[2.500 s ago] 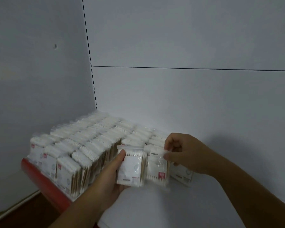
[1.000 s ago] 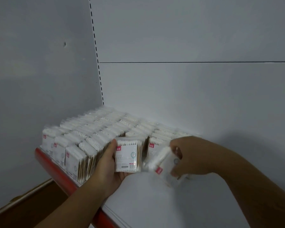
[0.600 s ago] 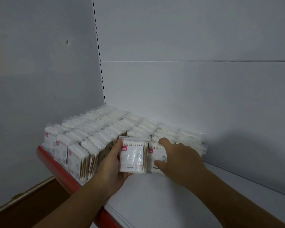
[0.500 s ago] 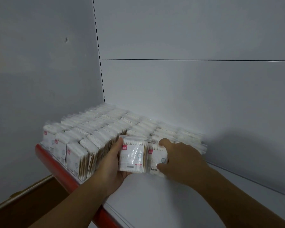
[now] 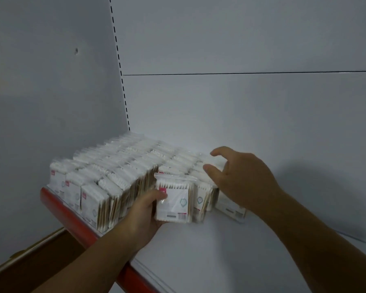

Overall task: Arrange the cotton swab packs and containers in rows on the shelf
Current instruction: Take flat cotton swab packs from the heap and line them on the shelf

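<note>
The left hand [image 5: 145, 210] is gripping the front pack [image 5: 173, 203] upright, thumb across its face, probably bracing its row near the shelf's [image 5: 199, 250] front edge. The right hand [image 5: 241, 178] is hovering over the rightmost row [image 5: 229, 206], fingers spread and loosely bent, holding nothing, seemingly readying to straighten it.

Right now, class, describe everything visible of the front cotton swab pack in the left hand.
The front cotton swab pack is a clear plastic bag, sealed along the top, with a row of white swab tips above a white label bearing a red square. It stands upright, its base at the white shelf. The left hand grips its left edge, thumb on the front; its right side meets a neighbouring pack.
</note>
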